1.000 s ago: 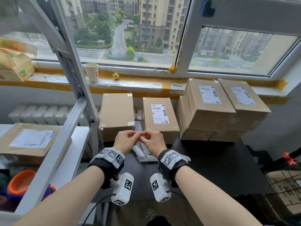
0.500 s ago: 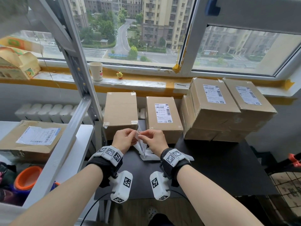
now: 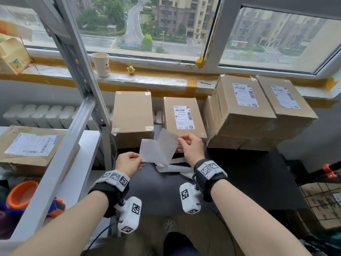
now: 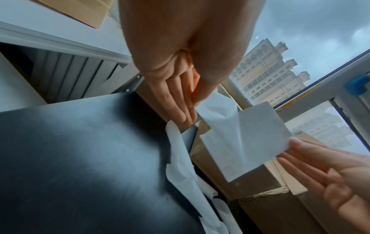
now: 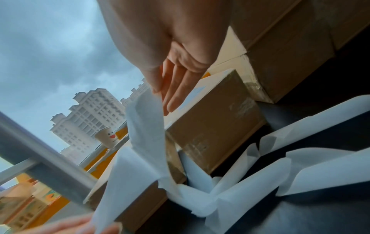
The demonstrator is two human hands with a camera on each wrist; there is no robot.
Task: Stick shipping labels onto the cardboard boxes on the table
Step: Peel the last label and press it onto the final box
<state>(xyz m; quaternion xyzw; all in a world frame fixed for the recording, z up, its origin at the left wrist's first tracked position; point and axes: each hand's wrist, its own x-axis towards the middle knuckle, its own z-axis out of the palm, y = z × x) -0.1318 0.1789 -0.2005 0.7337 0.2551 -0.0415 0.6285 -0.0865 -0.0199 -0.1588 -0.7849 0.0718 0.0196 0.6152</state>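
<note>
While the left hand [image 3: 129, 162] pinches the backing sheet's [image 3: 149, 151] lower-left edge, the right hand [image 3: 191, 145] pinches the peeling label's [image 3: 167, 142] upper-right corner. Both hang just before the unlabelled box [image 3: 132, 115], above bare dark tabletop [image 3: 249, 174] with discarded backings [image 3: 173, 168] underneath.

Both your forearms reached forward over the table. Your left hand [image 3: 129, 162] sat lower, thumb and fingers pinched together; your right hand [image 3: 191, 147] was raised higher, fingertips pinched, wrist bent.
</note>
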